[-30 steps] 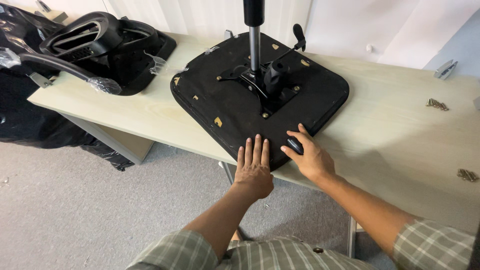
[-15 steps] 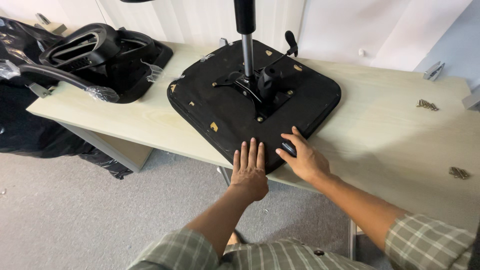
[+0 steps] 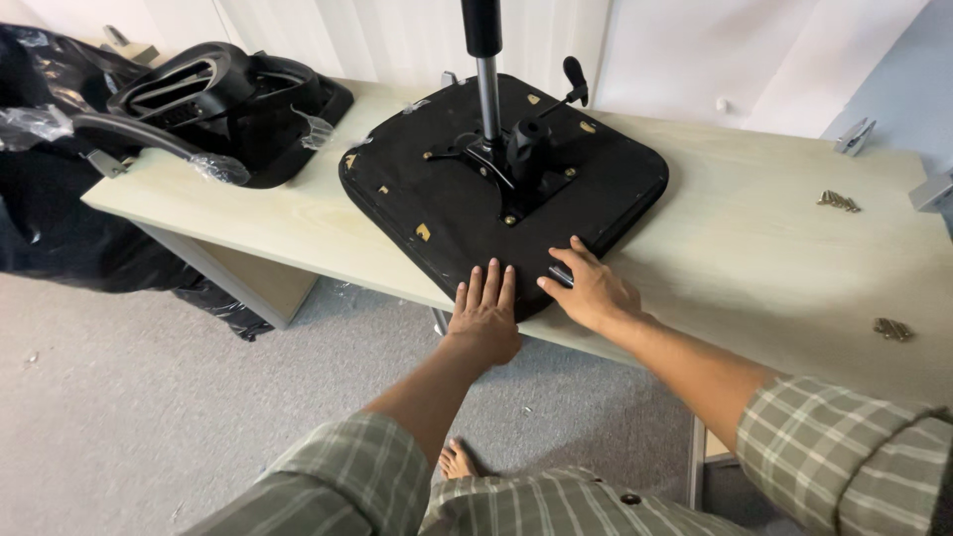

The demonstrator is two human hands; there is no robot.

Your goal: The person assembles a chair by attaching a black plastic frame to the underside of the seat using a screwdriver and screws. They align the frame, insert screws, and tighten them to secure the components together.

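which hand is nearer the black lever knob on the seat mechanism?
Right. The right hand rests on the seat base edge below the lever knob; the left hand sits further left and nearer the camera.

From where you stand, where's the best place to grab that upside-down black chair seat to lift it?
Probably by its two side edges, one hand from each side. The chair seat lies flat, underside up, its near corner past the table edge, where the left hand and right hand rest. The upright metal post looks a handy but top-heavy grip.
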